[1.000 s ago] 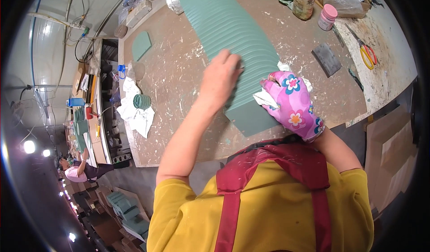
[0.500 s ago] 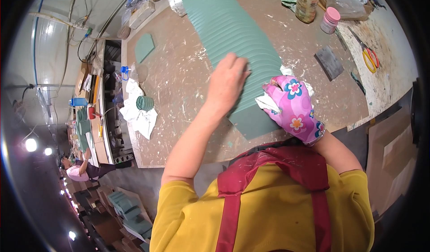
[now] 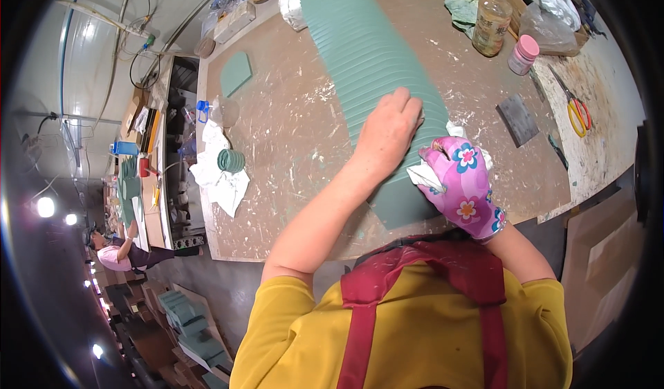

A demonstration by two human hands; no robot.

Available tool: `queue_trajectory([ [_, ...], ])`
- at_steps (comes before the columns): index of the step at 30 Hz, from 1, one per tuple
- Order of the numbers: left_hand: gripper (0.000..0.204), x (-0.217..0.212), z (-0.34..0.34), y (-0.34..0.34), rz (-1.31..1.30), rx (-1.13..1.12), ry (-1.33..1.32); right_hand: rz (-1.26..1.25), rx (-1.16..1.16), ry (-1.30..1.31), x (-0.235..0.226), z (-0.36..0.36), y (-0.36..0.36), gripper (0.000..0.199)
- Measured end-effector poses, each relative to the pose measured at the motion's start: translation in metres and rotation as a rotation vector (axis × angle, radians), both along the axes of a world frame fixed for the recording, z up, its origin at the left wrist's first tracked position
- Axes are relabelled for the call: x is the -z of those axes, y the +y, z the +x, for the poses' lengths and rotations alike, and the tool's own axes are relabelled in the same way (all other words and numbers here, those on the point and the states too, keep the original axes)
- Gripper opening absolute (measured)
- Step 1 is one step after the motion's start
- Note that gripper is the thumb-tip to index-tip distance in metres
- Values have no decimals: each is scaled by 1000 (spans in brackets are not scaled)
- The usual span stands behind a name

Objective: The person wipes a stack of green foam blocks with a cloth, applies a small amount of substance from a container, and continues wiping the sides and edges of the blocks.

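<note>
A long green panel (image 3: 366, 50) with curved ridges across it lies lengthwise on the work table. My bare left hand (image 3: 391, 127) rests on its near half, close to the right edge. Its fingers are curled and pressed together, and their tips are hidden beneath the hand. In a pink flowered glove, my right hand (image 3: 462, 185) is at the panel's near right edge, closed on a white cloth (image 3: 427, 176). More white cloth shows behind the glove. The panel's flat near end (image 3: 404, 205) extends toward my apron.
On the right are a bottle (image 3: 492, 22), a pink-lidded jar (image 3: 523, 53), a dark block (image 3: 517, 120) and scissors (image 3: 577, 112). At left lie a green piece (image 3: 236, 74) and a green ribbed roll (image 3: 231, 160) on white cloth. Another person (image 3: 117, 254) works far left.
My left hand has slid to the right across the ridges, toward the panel's right edge. The right hand keeps its place by the panel with the cloth. The whole view has shifted slightly.
</note>
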State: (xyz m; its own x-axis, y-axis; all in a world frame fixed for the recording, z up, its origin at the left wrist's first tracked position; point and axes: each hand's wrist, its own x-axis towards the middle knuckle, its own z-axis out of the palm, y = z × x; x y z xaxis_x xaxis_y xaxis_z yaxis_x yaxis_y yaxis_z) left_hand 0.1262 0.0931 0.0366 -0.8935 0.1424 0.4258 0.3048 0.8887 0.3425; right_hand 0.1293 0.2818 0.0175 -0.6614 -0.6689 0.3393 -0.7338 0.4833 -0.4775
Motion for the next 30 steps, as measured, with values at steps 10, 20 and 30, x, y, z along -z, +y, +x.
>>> queue_trajectory([
  [10,28,-52,40,-92,155,-398,-215,-35,-12,-31,2,-4,2,43],
  [20,31,-24,10,-87,395,-385,-132,-60,-60,-46,-2,-8,4,49],
  [30,30,-3,-33,-66,114,-179,-86,-70,-67,-100,4,-9,7,46],
])
